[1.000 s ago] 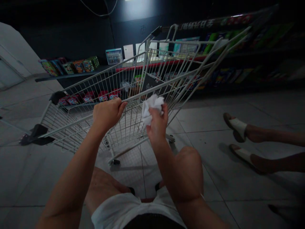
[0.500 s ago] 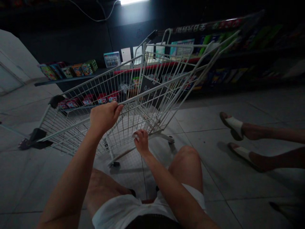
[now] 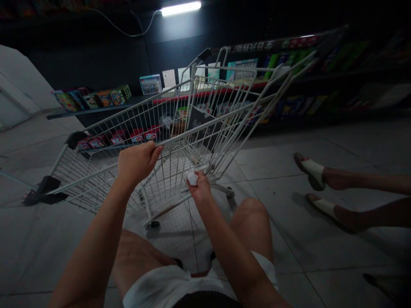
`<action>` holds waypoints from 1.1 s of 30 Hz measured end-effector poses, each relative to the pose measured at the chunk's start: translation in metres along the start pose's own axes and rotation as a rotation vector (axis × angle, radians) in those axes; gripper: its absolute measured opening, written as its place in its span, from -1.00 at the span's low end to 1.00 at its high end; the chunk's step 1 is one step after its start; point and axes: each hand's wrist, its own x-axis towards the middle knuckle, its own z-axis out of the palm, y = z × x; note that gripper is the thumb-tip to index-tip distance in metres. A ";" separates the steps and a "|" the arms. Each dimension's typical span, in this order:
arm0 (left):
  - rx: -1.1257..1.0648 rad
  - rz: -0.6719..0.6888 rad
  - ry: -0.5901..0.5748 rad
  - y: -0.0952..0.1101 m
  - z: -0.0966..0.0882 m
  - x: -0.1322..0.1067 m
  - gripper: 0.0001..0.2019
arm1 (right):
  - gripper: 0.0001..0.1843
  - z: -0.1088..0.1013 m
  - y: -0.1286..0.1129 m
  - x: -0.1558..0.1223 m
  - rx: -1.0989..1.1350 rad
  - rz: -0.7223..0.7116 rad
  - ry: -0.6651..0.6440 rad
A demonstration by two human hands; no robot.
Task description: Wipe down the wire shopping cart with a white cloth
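Note:
A wire shopping cart [image 3: 173, 164] stands sideways before me. My left hand [image 3: 138, 161] is closed around its near top rail, thumb toward the right. Lower down, my right hand [image 3: 201, 185] is closed on a small crumpled white tissue or cloth [image 3: 192, 179] beside the cart's near wire side. I cannot tell whether the tissue or cloth touches the wires. A dark sign panel [image 3: 204, 126] with pale marks hangs tilted inside the cart, toward its handle end.
Behind the cart runs a dark shelf with small colourful boxes [image 3: 105, 98] and red packs [image 3: 137, 134] below. A lit tube lamp [image 3: 181, 8] hangs above. At the right, another person's legs and pale sandals [image 3: 313, 169] rest on the tiled floor [image 3: 289, 265].
My right hand has shifted right along the cart's side and turned, showing more of the white tissue or cloth. My left hand stays on the rail. The view has tipped slightly up.

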 end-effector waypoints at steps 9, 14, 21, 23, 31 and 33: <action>0.028 0.003 -0.022 -0.004 -0.005 -0.003 -0.46 | -0.50 0.027 -0.075 -0.034 -0.145 -0.501 -0.091; 0.040 -0.007 -0.028 -0.007 -0.006 -0.006 -0.47 | -0.53 0.048 -0.109 -0.025 -0.713 -1.291 -0.150; 0.035 0.001 -0.031 -0.012 -0.009 -0.011 -0.49 | -0.60 -0.004 -0.037 -0.010 -1.114 -1.441 -0.186; 0.034 0.004 -0.039 -0.014 -0.010 -0.013 -0.49 | -0.65 -0.022 -0.021 -0.013 -1.193 -1.384 -0.262; -0.034 0.011 -0.098 -0.019 -0.019 -0.011 -0.51 | -0.59 0.011 -0.124 -0.030 -0.934 -1.588 -0.155; -0.054 0.025 -0.097 -0.019 -0.019 -0.010 -0.49 | -0.58 0.034 -0.153 -0.025 -0.887 -1.632 -0.058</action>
